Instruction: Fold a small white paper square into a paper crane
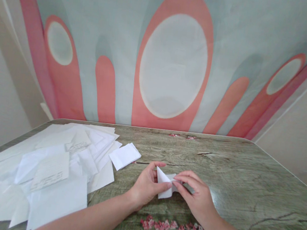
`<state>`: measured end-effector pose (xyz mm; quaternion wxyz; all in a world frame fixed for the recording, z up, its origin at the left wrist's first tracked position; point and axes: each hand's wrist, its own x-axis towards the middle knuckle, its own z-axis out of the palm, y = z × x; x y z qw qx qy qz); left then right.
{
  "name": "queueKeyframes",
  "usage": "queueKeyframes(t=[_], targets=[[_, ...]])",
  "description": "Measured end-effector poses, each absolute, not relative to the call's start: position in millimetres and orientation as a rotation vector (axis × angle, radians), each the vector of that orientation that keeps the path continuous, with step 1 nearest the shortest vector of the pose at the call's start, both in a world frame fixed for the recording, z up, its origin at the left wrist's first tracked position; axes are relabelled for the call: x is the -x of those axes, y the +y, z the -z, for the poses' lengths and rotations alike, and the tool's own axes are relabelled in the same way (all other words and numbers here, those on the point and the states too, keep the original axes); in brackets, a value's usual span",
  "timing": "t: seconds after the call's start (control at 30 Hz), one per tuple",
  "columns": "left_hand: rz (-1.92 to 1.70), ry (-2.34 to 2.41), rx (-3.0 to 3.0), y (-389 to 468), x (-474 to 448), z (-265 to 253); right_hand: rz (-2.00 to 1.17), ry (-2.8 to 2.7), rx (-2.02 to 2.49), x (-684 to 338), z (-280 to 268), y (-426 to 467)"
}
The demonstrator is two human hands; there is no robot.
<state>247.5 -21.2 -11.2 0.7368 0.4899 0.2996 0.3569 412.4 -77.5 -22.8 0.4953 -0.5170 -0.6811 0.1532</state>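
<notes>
A small piece of folded white paper (163, 192) is held up between both hands, a little above the table at its middle. My left hand (146, 185) pinches its left part, thumb in front and fingers behind. One corner of the paper points upward beside those fingers. On the other side, my right hand (196, 191) grips the right part between thumb and fingertips. Its fingers hide some of that edge. Behind the left hand lies a small stack of folded white paper (124, 155).
A large spread of loose white sheets (57, 200) covers the left of the wood-patterned table (261, 197), some with printed lines. Pink flower prints (158, 225) mark the tabletop near the front. A backdrop with coral arches (182, 2) hangs beyond the far edge.
</notes>
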Motion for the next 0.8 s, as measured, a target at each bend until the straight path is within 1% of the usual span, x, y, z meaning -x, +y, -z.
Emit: queueKeyframes(t=[0.8], targets=[[-0.838,0.650,-1.036,-21.4,-247.1,14.0,-0.351,-1.691,1.228,-401.3,15.6,-85.9]])
